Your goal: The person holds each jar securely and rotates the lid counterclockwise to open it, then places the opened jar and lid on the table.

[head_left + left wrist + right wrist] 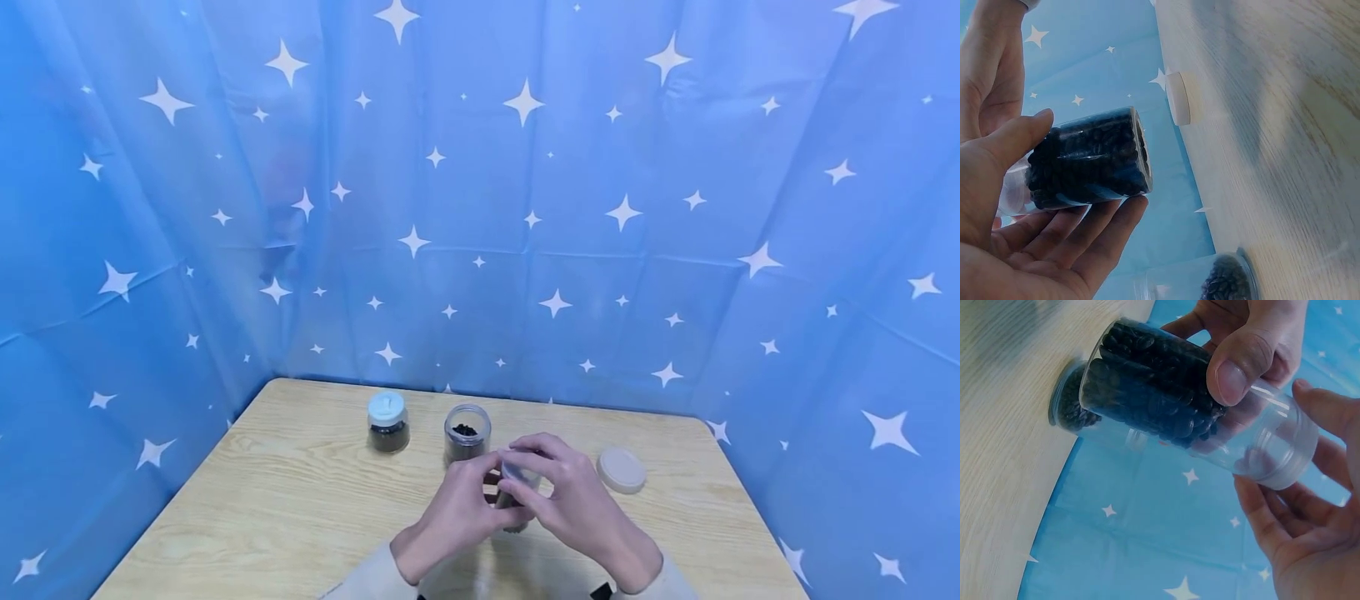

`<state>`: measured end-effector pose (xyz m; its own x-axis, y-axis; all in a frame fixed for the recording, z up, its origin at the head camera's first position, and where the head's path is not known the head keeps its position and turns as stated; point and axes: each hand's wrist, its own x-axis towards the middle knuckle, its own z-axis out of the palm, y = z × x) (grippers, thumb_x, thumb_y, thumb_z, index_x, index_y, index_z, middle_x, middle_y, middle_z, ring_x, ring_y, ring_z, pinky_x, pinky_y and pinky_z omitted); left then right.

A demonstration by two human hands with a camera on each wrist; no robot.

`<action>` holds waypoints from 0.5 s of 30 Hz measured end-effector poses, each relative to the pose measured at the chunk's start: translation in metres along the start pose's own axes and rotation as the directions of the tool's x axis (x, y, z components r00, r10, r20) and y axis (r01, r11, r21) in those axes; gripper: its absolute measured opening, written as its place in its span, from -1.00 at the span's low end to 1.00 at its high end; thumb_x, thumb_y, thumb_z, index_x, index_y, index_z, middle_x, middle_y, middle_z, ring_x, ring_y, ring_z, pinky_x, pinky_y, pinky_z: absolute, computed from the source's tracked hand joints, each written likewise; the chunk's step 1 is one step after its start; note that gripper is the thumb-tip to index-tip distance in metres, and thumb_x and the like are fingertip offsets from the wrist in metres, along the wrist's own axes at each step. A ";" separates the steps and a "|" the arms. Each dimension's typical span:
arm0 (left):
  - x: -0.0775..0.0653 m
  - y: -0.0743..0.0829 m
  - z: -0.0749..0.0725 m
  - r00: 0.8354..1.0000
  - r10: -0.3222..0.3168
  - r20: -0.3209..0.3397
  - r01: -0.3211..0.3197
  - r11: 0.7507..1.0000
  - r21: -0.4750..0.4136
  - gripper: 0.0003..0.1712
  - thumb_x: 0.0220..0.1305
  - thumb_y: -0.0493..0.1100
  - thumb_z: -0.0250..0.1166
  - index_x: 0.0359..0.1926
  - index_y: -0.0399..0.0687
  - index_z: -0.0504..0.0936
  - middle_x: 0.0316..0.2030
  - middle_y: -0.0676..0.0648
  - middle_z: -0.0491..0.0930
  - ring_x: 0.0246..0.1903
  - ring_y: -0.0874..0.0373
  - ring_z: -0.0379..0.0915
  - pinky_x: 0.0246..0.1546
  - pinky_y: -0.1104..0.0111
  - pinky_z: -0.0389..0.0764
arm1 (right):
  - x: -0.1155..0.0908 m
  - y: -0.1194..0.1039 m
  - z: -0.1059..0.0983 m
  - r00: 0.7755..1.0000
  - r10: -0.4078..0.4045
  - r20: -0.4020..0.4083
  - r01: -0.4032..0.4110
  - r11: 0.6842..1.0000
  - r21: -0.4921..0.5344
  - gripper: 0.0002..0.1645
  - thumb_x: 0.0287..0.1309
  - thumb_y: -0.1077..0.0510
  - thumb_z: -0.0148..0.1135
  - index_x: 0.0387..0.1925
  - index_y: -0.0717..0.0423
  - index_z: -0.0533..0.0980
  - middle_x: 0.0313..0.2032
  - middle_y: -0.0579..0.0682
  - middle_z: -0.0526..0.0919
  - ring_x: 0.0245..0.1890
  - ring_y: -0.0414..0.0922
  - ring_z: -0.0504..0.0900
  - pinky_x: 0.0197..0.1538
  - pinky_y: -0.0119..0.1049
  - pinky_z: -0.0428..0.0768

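Note:
A clear jar of glossy black beans is held off the table, tilted in both wrist views. My left hand grips its body, with the thumb on one side and fingers on the other. Around its translucent lid curl the fingertips of my right hand. Just beyond the hands stands an open jar with dark beans inside. The base of the held jar partly shows below my hands in the head view.
A smaller jar with a light blue lid and dark contents stands at the back left. On the right a whitish round lid lies flat on the wooden table. A blue star-patterned curtain surrounds the table's back and sides.

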<state>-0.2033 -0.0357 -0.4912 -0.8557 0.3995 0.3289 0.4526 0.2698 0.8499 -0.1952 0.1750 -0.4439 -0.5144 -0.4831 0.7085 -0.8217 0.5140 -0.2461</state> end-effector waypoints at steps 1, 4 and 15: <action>0.000 0.000 0.000 1.000 0.001 0.001 -0.001 1.000 -0.004 -0.41 0.36 -0.08 0.75 0.34 0.12 0.77 0.05 0.07 0.86 0.09 0.29 0.86 0.01 0.55 0.82 | 0.000 0.001 0.000 1.000 -0.007 0.002 0.007 1.000 0.000 -0.58 0.30 0.19 0.73 0.18 0.06 0.88 0.09 0.06 0.87 0.02 -0.05 0.90 -0.02 -0.27 0.87; 0.000 0.000 -0.001 1.000 0.001 0.003 -0.001 1.000 -0.008 -0.42 0.35 -0.08 0.76 0.33 0.13 0.78 0.06 0.05 0.87 0.08 0.29 0.86 -0.01 0.54 0.82 | 0.000 0.002 -0.001 0.999 -0.034 0.003 0.034 0.999 0.000 -0.58 0.33 0.18 0.72 0.20 0.06 0.87 0.10 0.08 0.87 0.04 -0.03 0.89 0.00 -0.30 0.86; -0.001 -0.002 -0.001 0.999 -0.007 0.039 0.009 0.999 -0.039 -0.48 0.34 -0.10 0.75 0.27 0.10 0.81 0.07 0.01 0.92 0.08 0.25 0.87 -0.02 0.53 0.84 | -0.002 0.007 -0.002 0.995 -0.103 0.011 0.102 0.994 0.041 -0.59 0.37 0.19 0.69 0.22 0.01 0.86 0.13 0.06 0.84 0.02 -0.07 0.87 0.02 -0.45 0.80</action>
<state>-0.2041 -0.0375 -0.4932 -0.8486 0.4315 0.3061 0.4347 0.2389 0.8683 -0.1999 0.1812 -0.4455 -0.4300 -0.5408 0.7230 -0.8793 0.4324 -0.1996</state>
